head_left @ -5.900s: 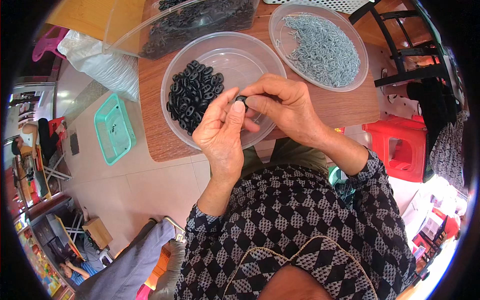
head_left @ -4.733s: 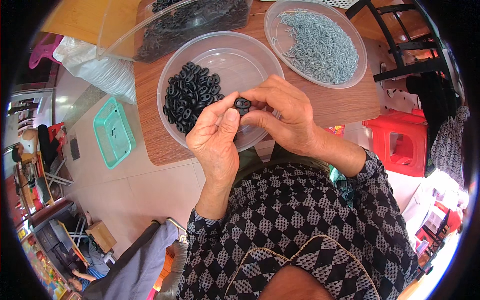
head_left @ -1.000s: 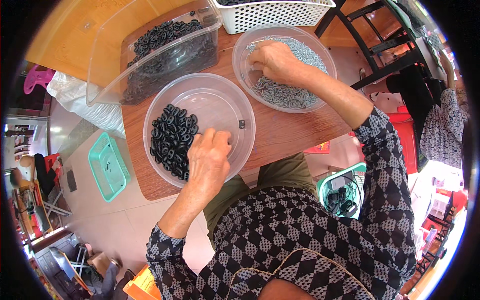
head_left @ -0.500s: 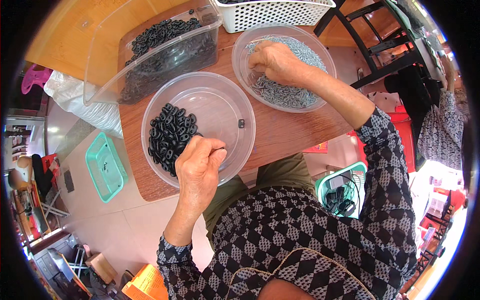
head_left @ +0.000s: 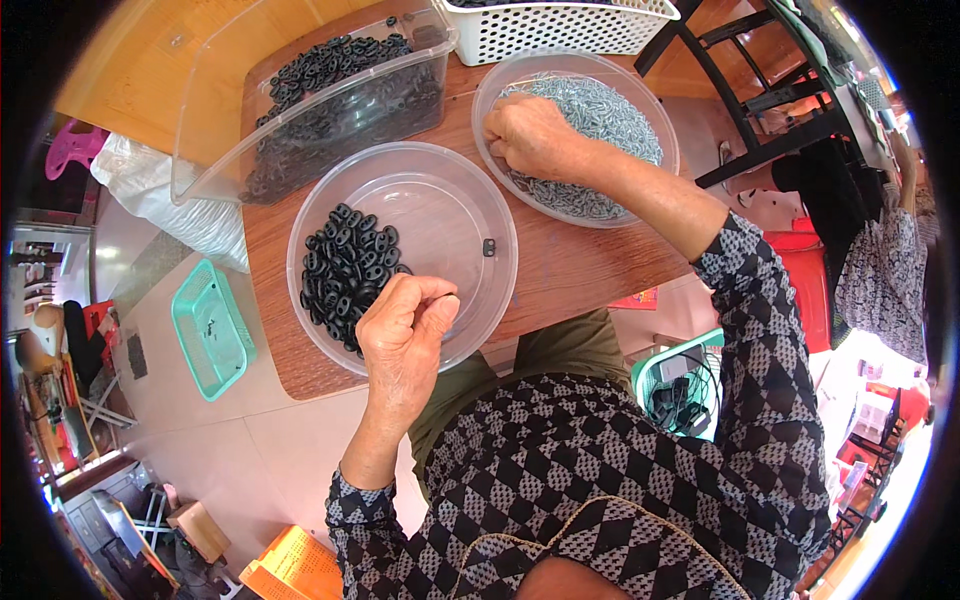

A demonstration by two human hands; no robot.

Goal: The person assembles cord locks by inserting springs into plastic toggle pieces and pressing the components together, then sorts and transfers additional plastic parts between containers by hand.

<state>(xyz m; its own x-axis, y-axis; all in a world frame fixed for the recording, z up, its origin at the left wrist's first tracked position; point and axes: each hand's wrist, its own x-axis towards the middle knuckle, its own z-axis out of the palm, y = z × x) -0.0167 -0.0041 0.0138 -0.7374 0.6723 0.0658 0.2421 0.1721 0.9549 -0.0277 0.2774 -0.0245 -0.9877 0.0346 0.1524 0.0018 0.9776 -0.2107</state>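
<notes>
My left hand (head_left: pixel 405 330) is over the near rim of a clear round tub (head_left: pixel 503 262), thumb and forefinger pinched together. Whatever sits in that pinch is too small to make out. Small black two-holed pieces (head_left: pixel 345 262) are heaped in the tub's left half, and one lone black piece (head_left: pixel 489 247) lies at its right. Farther off, my right hand (head_left: pixel 535 138) is at the left side of another clear round tub (head_left: pixel 672 165), filled with silvery screws (head_left: pixel 610 125). Its fingers are curled closed, and their tips are hidden behind the hand.
A clear rectangular bin (head_left: pixel 310 110) of black pieces stands at the far left of the wooden table (head_left: pixel 560 270). Behind the screws is a white perforated basket (head_left: pixel 560 32). Green baskets (head_left: pixel 213 330) sit below the table. A black-framed stand (head_left: pixel 760 100) and another person (head_left: pixel 880 270) are at the right.
My right hand has drawn slightly left over the screws, toward the rim of their tub. The left hand keeps its pinch in nearly the same place.
</notes>
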